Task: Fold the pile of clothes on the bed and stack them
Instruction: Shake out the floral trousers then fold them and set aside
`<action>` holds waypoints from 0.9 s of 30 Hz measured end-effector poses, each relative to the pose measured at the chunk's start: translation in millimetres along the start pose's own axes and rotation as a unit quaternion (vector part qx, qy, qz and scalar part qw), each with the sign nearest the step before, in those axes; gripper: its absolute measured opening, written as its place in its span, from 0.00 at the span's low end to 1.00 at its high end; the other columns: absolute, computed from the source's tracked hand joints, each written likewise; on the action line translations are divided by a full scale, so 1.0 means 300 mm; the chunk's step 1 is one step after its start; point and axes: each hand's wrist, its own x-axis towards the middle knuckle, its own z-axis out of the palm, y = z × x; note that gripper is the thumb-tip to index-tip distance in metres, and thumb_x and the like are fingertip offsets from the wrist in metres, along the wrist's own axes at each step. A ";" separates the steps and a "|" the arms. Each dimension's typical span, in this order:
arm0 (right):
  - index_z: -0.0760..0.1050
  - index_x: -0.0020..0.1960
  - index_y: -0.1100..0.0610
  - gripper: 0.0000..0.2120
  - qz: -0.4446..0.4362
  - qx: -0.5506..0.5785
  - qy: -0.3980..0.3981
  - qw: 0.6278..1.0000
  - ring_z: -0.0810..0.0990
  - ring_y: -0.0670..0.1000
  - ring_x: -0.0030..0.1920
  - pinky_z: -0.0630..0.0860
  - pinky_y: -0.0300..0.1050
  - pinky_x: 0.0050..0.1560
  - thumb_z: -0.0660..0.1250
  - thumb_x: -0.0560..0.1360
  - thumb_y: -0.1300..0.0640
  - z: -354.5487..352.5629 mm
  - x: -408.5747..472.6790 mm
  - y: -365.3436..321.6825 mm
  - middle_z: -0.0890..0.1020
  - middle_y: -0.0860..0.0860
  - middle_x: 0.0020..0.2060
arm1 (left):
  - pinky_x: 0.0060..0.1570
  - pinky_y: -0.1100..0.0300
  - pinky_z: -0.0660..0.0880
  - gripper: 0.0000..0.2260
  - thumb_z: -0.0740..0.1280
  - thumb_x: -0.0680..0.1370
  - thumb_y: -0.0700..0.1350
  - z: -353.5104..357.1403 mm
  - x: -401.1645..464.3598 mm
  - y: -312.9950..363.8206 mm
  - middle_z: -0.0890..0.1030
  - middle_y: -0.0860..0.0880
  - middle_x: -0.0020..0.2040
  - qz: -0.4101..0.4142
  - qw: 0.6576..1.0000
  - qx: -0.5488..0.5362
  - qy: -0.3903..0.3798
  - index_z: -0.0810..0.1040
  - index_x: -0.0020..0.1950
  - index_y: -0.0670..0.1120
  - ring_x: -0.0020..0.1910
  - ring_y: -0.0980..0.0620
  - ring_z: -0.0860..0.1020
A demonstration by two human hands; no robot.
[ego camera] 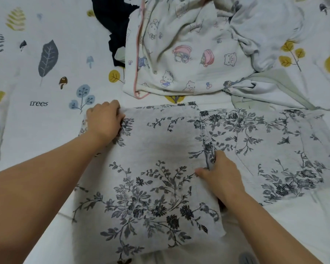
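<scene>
Your two hands both hold one cloth. Your left hand [104, 119] grips the far left corner of the flower cloth [156, 168], fingers curled into its edge, left of the middle of the picture. Your right hand [220, 175] pinches the folded edge of the same cloth, right of the middle, with the thumb lying on top.

Under everything is one bed sheet [36, 115]. It is white with leaves, small trees and mushrooms on it, and the word "trees" sits at the middle left.

Next in size is the flower cloth. It is pale grey with dark flowers and twigs. It lies flat on the sheet across the lower middle and right of the picture. Its left part is folded over, and the part under it reaches out to the right edge.

Behind it, at the top middle, is a pile of clothes that are not folded. I can count four. One is cream with cartoon animals and pink trim [179, 54]. One is plain white [265, 29], at the upper right. One is pale green [271, 88], just behind the flower cloth. One is dark navy [112, 21], at the top, left of the cartoon one.
</scene>
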 end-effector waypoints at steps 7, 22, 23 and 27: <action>0.65 0.50 0.54 0.13 -0.041 -0.002 0.076 0.996 0.72 0.45 0.30 0.67 0.40 0.26 0.68 0.74 0.51 -0.045 0.058 0.022 0.73 0.47 0.33 | 0.49 0.47 0.62 0.10 0.59 0.80 0.45 0.018 -0.015 0.033 0.77 0.37 0.48 -0.029 0.997 -0.004 0.074 0.74 0.50 0.38 0.48 0.38 0.73; 0.68 0.70 0.53 0.33 -0.062 -0.279 0.000 0.958 0.70 0.66 0.66 0.71 0.65 0.59 0.40 0.77 0.37 0.088 -0.140 0.145 0.70 0.63 0.67 | 0.68 0.46 0.27 0.29 0.32 0.74 0.66 0.182 -0.289 0.352 0.28 0.52 0.73 0.217 0.964 0.015 -0.154 0.26 0.69 0.56 0.71 0.48 0.27; 0.65 0.72 0.52 0.31 -0.067 -0.268 -0.007 0.961 0.67 0.66 0.68 0.68 0.65 0.62 0.46 0.77 0.36 0.086 -0.133 0.144 0.66 0.63 0.70 | 0.67 0.46 0.27 0.29 0.32 0.73 0.66 0.180 -0.285 0.352 0.28 0.52 0.73 0.218 0.963 0.014 -0.157 0.27 0.70 0.56 0.71 0.49 0.27; 0.35 0.75 0.45 0.34 -0.083 -0.198 -0.003 0.977 0.42 0.56 0.76 0.49 0.55 0.72 0.49 0.77 0.37 0.078 -0.089 0.178 0.40 0.55 0.76 | 0.68 0.48 0.28 0.30 0.31 0.73 0.65 0.147 -0.265 0.342 0.32 0.54 0.74 0.221 0.962 0.007 -0.159 0.32 0.72 0.55 0.73 0.52 0.31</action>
